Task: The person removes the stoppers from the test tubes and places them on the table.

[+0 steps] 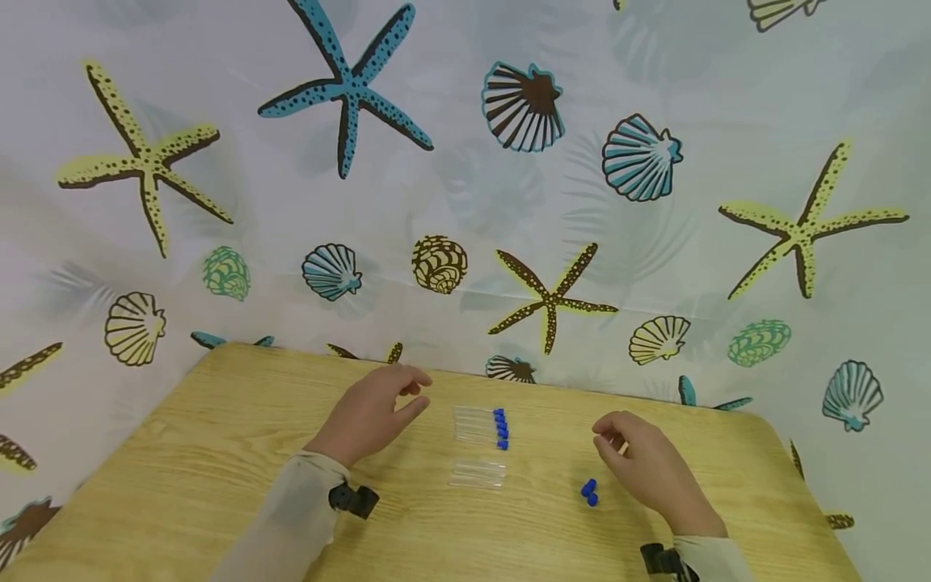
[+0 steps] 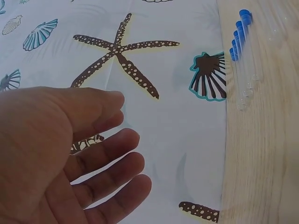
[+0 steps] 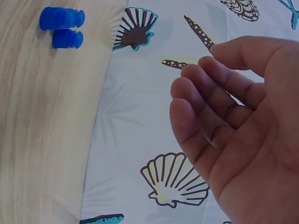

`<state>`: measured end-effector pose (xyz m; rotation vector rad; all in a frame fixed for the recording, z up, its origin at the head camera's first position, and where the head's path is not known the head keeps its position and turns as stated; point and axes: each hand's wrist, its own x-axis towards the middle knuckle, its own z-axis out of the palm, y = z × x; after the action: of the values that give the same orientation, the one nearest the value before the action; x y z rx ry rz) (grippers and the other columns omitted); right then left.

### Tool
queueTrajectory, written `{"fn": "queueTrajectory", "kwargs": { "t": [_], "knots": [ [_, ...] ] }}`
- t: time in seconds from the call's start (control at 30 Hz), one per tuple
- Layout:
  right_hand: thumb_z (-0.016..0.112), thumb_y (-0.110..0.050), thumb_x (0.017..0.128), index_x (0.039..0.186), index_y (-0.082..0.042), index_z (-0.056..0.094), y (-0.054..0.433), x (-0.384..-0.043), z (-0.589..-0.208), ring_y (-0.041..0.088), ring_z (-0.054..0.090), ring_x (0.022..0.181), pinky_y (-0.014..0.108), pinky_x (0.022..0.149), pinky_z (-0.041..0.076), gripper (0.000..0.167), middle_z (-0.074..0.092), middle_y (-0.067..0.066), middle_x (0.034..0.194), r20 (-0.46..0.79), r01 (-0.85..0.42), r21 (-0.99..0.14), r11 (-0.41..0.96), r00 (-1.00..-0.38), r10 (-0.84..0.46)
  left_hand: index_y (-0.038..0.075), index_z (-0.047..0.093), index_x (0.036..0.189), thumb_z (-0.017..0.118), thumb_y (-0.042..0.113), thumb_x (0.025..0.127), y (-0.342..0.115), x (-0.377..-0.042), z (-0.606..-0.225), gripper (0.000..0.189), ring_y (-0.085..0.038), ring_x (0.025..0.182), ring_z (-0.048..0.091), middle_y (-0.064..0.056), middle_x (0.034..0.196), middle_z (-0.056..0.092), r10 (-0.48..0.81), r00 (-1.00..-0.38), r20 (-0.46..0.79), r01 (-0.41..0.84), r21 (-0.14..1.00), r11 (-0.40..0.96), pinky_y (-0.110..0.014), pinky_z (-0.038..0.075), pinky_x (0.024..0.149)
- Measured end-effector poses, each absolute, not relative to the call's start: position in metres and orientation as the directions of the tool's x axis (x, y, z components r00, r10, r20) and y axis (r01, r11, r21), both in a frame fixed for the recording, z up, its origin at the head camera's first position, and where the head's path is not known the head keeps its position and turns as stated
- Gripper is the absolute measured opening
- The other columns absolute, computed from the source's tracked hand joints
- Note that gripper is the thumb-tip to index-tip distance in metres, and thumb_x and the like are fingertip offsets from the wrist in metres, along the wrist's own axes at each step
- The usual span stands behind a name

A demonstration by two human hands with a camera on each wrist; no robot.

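My left hand hovers left of a row of clear test tubes, its fingers loosely bent around nothing. Blue caps close the right ends of these several tubes, which lie side by side. Below them lies a second group of clear tubes without caps. On the right, my right hand is held with relaxed, empty fingers, just above and right of a small cluster of loose blue caps. In the right wrist view the loose caps show stepped, ridged sides.
Everything lies on a light wood table. Behind its far edge hangs a white cloth printed with starfish and shells. Each wrist carries a small black camera mount, one on the left sleeve.
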<state>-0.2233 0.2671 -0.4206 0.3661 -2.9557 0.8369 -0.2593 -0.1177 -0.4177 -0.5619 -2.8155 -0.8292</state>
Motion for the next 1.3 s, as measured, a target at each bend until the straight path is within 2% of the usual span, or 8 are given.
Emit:
{"fn": "queueTrajectory", "kwargs": {
  "t": [0.37,0.57,0.83,0.93,1.1,1.3],
  "knots": [
    [0.065,-0.017,0.102,0.111,-0.014,0.072,0.262,-0.211,-0.417,0.009,0.059,0.086,0.034,0.074,0.054,0.011,0.064,-0.009,0.093,0.099,-0.235,-0.469,0.852,-0.972,-0.213,0.016,0.069,0.129,0.069,0.025,0.102,-0.117,-0.263,-0.423,0.029,-0.022,0.114,0.065,-0.002,0.124,0.068,0.339,-0.915,0.220,0.404,0.497,0.768,-0.046,0.055,0.096],
    [0.066,-0.017,0.102,0.109,-0.015,0.072,0.261,-0.207,-0.422,0.007,0.059,0.086,0.033,0.075,0.054,0.009,0.063,-0.010,0.092,0.102,-0.226,-0.434,0.872,-0.974,-0.202,0.019,0.070,0.128,0.071,0.025,0.101,-0.111,-0.268,-0.434,0.027,-0.020,0.113,0.064,0.002,0.123,0.066,0.417,-0.887,0.199,0.460,0.464,0.757,-0.044,0.054,0.096],
    [0.069,-0.017,0.101,0.108,-0.017,0.073,0.259,-0.203,-0.429,0.005,0.060,0.084,0.030,0.071,0.054,0.008,0.063,-0.014,0.091,0.118,-0.262,-0.414,0.872,-0.965,-0.234,0.019,0.069,0.133,0.067,0.022,0.103,-0.101,-0.275,-0.463,0.031,-0.028,0.126,0.057,-0.004,0.134,0.061,0.588,-0.809,0.015,0.528,0.458,0.715,-0.048,0.049,0.105],
    [0.070,-0.017,0.100,0.107,-0.018,0.073,0.257,-0.204,-0.432,0.003,0.059,0.082,0.029,0.070,0.053,0.008,0.062,-0.015,0.090,0.115,-0.261,-0.407,0.875,-0.965,-0.235,0.019,0.071,0.130,0.065,0.020,0.104,-0.094,-0.277,-0.468,0.027,-0.026,0.123,0.060,-0.002,0.129,0.065,0.574,-0.819,0.014,0.518,0.449,0.728,-0.047,0.050,0.104],
    [0.070,-0.016,0.100,0.104,-0.018,0.072,0.253,-0.208,-0.436,0.003,0.059,0.081,0.025,0.067,0.052,0.006,0.063,-0.015,0.092,0.118,-0.304,-0.418,0.856,-0.952,-0.281,0.019,0.075,0.121,0.068,0.023,0.102,-0.084,-0.279,-0.470,0.021,-0.018,0.108,0.066,0.005,0.112,0.069,0.507,-0.860,0.065,0.484,0.420,0.767,-0.042,0.055,0.094],
    [0.069,-0.015,0.100,0.102,-0.016,0.072,0.251,-0.210,-0.440,0.001,0.058,0.079,0.023,0.066,0.051,0.003,0.063,-0.014,0.091,0.126,-0.351,-0.416,0.839,-0.936,-0.329,0.018,0.077,0.114,0.069,0.019,0.101,-0.078,-0.282,-0.479,0.015,-0.011,0.093,0.066,0.007,0.102,0.071,0.492,-0.866,0.086,0.479,0.418,0.772,-0.037,0.056,0.084]
  ]
}}
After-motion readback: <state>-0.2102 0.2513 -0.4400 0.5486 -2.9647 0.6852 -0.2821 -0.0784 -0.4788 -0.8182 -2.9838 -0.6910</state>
